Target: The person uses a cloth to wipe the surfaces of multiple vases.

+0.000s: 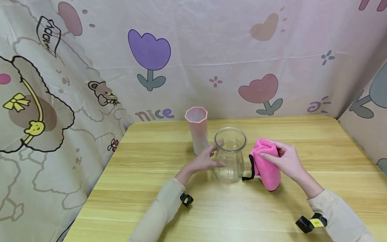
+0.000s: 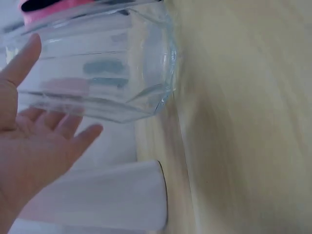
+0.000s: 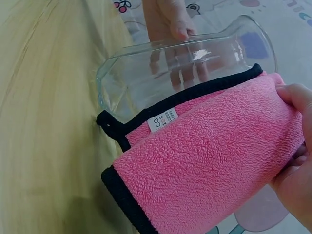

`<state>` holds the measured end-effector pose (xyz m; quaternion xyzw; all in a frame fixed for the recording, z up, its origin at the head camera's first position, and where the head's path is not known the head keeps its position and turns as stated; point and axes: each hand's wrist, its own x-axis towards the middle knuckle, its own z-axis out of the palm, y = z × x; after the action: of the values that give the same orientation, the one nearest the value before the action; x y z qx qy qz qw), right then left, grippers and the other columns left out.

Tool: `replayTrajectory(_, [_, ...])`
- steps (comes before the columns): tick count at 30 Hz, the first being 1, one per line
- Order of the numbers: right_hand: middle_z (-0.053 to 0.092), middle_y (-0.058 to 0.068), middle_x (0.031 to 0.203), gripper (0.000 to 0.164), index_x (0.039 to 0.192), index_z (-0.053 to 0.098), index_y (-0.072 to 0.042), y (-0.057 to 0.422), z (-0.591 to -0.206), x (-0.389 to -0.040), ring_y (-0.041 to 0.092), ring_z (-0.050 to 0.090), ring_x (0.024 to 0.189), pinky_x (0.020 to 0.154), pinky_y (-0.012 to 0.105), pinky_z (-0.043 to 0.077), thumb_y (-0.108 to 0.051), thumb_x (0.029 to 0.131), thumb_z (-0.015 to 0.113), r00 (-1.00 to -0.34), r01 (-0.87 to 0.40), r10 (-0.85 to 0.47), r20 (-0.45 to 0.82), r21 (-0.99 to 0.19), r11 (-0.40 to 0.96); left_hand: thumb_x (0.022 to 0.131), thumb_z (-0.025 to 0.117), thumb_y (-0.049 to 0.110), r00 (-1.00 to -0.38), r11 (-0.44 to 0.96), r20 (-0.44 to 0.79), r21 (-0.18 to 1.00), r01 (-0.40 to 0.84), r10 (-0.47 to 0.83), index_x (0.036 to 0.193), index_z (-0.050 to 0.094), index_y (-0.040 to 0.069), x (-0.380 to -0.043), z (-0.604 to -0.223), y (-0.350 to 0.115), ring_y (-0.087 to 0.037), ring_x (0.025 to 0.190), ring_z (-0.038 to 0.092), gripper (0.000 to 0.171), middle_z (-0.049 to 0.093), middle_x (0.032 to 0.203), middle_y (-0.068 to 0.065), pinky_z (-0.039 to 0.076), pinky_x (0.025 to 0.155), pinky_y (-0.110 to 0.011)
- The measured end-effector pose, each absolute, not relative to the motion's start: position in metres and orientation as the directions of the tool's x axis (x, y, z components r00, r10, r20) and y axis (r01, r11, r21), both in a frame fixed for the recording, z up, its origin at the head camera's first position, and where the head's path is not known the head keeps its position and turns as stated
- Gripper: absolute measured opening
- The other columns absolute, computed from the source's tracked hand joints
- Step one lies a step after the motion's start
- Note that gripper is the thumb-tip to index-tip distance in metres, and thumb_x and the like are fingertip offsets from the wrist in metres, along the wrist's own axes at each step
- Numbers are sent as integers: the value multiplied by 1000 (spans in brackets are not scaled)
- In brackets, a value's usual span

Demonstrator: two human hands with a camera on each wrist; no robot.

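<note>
A clear glass vase (image 1: 231, 166) with a wide rim stands on the wooden table. To its left is my left hand (image 1: 204, 161), thumb on the near side and fingers spread toward the far side. In the left wrist view, that hand's fingers (image 2: 83, 139) look fairly straight beside the glass; firm contact cannot be made out. My right hand (image 1: 288, 159) holds a folded pink towel (image 1: 267, 168) by its upper part, thumb in front. The towel (image 3: 209, 156) has black edging, a black loop and a white label, and hangs close to the vase's right side.
Behind my left hand stands a tall pink-and-white faceted vase (image 1: 199, 134), left of the glass one. A printed cloth (image 1: 193, 67) hangs behind and beside the table (image 1: 145, 188). Black wrist cameras (image 1: 186, 200) sit on both sleeves.
</note>
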<state>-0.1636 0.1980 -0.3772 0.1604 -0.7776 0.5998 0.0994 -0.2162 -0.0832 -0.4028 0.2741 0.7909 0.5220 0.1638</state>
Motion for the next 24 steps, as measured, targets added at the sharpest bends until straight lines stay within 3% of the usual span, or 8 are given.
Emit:
replayTrajectory(4, [61,-24,103,45,120,55,4,196,-379,-164,-5,59,91,70,13,50,1,77,68,-926,-375,-154,346,-894,245,78,69,8,-765,256,31,933,253,643,145,19,12,-221,-405,-87,-24,135,21,83,21,149,-5,21,109,-41])
replayTrajectory(8, [60,-26,101,46,120,55,4,195,-376,-165,-4,60,86,65,15,51,-3,77,70,-930,-367,-147,337,-880,303,76,71,7,-813,253,5,949,187,582,142,26,10,-213,-402,-89,-27,132,27,80,31,144,-12,22,109,-43])
replayTrajectory(14, [60,-26,102,47,122,56,-1,195,-352,-172,-3,59,86,64,13,50,-2,77,70,-908,-418,-123,401,-847,327,73,72,2,-878,248,43,952,181,478,133,37,-4,-196,-390,-94,-32,126,37,70,41,136,-20,26,106,-47])
replayTrajectory(24, [59,-23,108,51,119,56,4,178,-337,-178,-3,58,96,74,11,49,6,71,72,-840,-539,-239,486,-795,279,76,71,5,-887,280,45,940,193,460,131,40,-4,-189,-392,-95,-29,122,43,63,47,131,-17,32,103,-44])
